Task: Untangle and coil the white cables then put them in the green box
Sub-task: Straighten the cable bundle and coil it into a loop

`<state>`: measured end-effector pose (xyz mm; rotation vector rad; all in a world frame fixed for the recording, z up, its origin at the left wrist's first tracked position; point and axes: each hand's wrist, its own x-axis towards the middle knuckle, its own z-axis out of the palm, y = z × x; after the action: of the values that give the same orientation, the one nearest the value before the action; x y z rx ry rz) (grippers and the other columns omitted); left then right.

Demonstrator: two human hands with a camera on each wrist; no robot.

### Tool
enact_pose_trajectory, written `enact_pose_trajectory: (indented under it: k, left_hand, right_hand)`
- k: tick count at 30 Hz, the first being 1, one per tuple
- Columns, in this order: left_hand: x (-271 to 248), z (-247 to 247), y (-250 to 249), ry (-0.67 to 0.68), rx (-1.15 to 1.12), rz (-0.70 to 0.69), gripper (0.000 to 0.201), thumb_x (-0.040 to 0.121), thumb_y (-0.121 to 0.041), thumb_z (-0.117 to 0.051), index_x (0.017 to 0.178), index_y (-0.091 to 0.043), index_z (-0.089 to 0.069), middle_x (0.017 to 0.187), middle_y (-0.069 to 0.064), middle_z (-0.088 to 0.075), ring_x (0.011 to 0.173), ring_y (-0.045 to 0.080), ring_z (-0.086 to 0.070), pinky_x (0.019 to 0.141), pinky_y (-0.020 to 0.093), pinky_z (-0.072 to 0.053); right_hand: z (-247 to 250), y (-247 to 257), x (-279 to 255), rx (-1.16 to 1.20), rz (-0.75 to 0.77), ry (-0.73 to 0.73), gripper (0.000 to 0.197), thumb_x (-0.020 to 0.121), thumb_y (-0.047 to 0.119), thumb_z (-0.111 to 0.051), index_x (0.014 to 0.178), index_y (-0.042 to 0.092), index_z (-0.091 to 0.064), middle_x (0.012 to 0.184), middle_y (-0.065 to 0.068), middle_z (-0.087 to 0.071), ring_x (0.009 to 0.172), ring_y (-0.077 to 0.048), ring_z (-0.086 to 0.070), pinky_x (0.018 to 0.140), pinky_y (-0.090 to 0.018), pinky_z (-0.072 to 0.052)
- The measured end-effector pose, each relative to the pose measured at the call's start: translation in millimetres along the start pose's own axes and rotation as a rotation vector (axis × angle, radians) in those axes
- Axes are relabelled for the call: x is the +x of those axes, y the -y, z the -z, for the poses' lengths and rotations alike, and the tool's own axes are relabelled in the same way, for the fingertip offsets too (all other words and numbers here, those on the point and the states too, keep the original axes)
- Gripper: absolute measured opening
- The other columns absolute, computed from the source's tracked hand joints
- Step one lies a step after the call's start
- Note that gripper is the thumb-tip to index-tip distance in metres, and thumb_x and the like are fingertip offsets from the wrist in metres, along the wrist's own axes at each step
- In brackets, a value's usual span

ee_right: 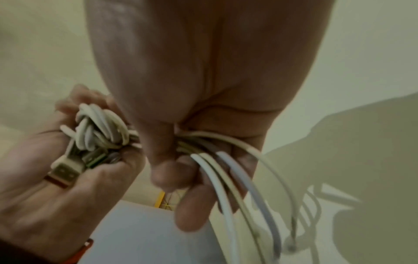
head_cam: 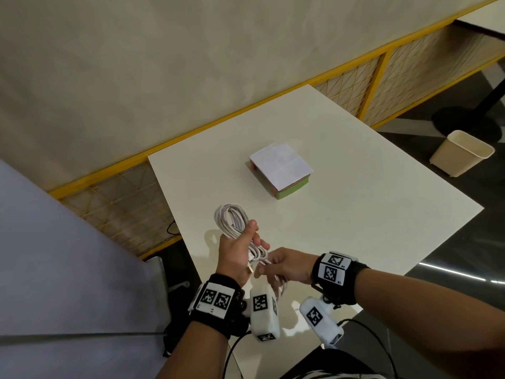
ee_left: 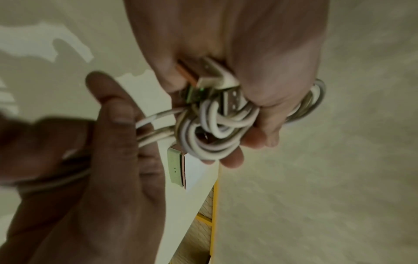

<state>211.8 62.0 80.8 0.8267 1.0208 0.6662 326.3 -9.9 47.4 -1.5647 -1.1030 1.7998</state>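
Above the near part of the white table (head_cam: 341, 214), my left hand (head_cam: 240, 253) grips a bundle of white cables (head_cam: 232, 218), loops sticking up past the fingers. In the left wrist view the cable bundle (ee_left: 214, 128) is knotted, with USB plugs (ee_left: 210, 75) against my palm. My right hand (head_cam: 284, 265) pinches several loose cable strands (ee_right: 226, 178) that trail down from the knot (ee_right: 99, 128). The green box (head_cam: 281, 172), covered by a white paper lid, sits mid-table beyond both hands.
A yellow-framed mesh partition (head_cam: 355, 86) runs behind the table. A beige waste bin (head_cam: 461, 153) stands on the dark floor at right. A grey surface (head_cam: 68, 255) lies at left. Black cords (head_cam: 363, 326) hang from the wrist cameras.
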Motion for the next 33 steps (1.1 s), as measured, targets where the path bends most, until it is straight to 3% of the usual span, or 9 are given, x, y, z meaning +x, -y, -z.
enact_pose_trajectory:
  k: [3, 9, 14, 17, 20, 23, 28, 31, 33]
  left_hand:
    - [2, 6, 2, -0.021, 0.031, -0.023, 0.022, 0.093, -0.015, -0.056, 0.072, -0.008, -0.057, 0.043, -0.002, -0.047, 0.042, 0.017, -0.056, 0.055, 0.030, -0.046]
    - [5, 14, 10, -0.048, 0.129, -0.041, 0.024, 0.092, -0.014, -0.058, 0.070, -0.008, -0.057, 0.042, -0.002, -0.045, 0.040, 0.018, -0.051, 0.049, 0.027, -0.045]
    - [7, 18, 10, -0.130, 0.132, 0.029, 0.022, 0.090, -0.014, -0.061, 0.072, -0.005, -0.055, 0.039, -0.002, -0.044, 0.034, 0.016, -0.046, 0.039, 0.022, -0.042]
    - [7, 18, 7, -0.163, 0.065, 0.078, 0.020, 0.090, -0.014, -0.061, 0.074, -0.005, -0.056, 0.040, -0.001, -0.043, 0.033, 0.015, -0.043, 0.039, 0.022, -0.041]
    - [6, 21, 7, -0.186, 0.137, 0.016, 0.027, 0.089, -0.019, -0.063, 0.064, -0.009, -0.059, 0.041, 0.000, -0.047, 0.037, 0.018, -0.047, 0.045, 0.026, -0.043]
    - [0, 24, 8, -0.123, 0.483, -0.147, 0.042, 0.085, -0.031, -0.068, 0.048, -0.011, -0.059, 0.044, 0.006, -0.057, 0.038, 0.015, -0.050, 0.043, 0.023, -0.041]
    - [-8, 19, 18, 0.099, 0.748, -0.130, 0.035, 0.058, -0.026, -0.089, 0.069, -0.009, -0.060, 0.055, -0.001, -0.051, 0.050, 0.012, -0.045, 0.052, 0.022, -0.041]
    - [-9, 15, 23, 0.140, 0.888, -0.122, 0.038, 0.056, -0.021, -0.090, 0.064, -0.024, -0.053, 0.055, -0.009, -0.051, 0.047, 0.000, -0.047, 0.049, 0.010, -0.036]
    - [-10, 11, 24, 0.137, 0.990, -0.142, 0.035, 0.056, -0.026, -0.090, 0.074, -0.023, -0.060, 0.065, -0.005, -0.062, 0.060, 0.006, -0.059, 0.054, 0.012, -0.040]
  right_hand:
    - [13, -4, -6, -0.102, -0.066, -0.004, 0.022, 0.092, 0.030, -0.057, 0.073, 0.020, -0.064, 0.040, 0.007, -0.052, 0.041, -0.009, -0.055, 0.053, -0.018, -0.045]
    - [37, -1, -20, -0.392, -0.159, -0.053, 0.032, 0.091, 0.037, -0.056, 0.065, 0.019, -0.052, 0.054, 0.001, -0.043, 0.045, -0.015, -0.045, 0.050, -0.022, -0.046]
    - [42, 7, -27, -0.714, -0.158, -0.025, 0.016, 0.095, 0.030, -0.045, 0.087, 0.018, -0.051, 0.065, 0.003, -0.052, 0.056, -0.011, -0.049, 0.055, -0.021, -0.037]
    - [40, 8, -29, -0.849, -0.163, -0.044, 0.022, 0.098, 0.026, -0.039, 0.101, 0.011, -0.055, 0.077, -0.001, -0.054, 0.069, -0.019, -0.049, 0.062, -0.027, -0.036]
    - [35, 5, -30, -0.728, -0.197, -0.020, 0.023, 0.098, 0.025, -0.032, 0.093, 0.013, -0.051, 0.070, 0.001, -0.046, 0.057, -0.019, -0.046, 0.058, -0.028, -0.041]
    - [30, 9, -30, -0.431, -0.228, -0.039, 0.024, 0.097, 0.027, -0.036, 0.083, 0.012, -0.049, 0.064, -0.001, -0.038, 0.044, -0.016, -0.037, 0.044, -0.025, -0.045]
    - [34, 24, -27, -0.526, -0.198, -0.031, 0.027, 0.091, 0.031, -0.049, 0.081, 0.007, -0.056, 0.065, -0.006, -0.048, 0.048, -0.019, -0.045, 0.046, -0.025, -0.042]
    - [36, 31, -26, -0.507, -0.208, 0.015, 0.023, 0.089, 0.018, -0.048, 0.089, -0.002, -0.060, 0.066, -0.007, -0.051, 0.051, -0.018, -0.045, 0.050, -0.025, -0.049]
    - [36, 33, -26, -0.463, -0.207, 0.008, 0.022, 0.087, 0.011, -0.045, 0.091, -0.004, -0.061, 0.071, -0.012, -0.056, 0.052, -0.019, -0.048, 0.052, -0.026, -0.052]
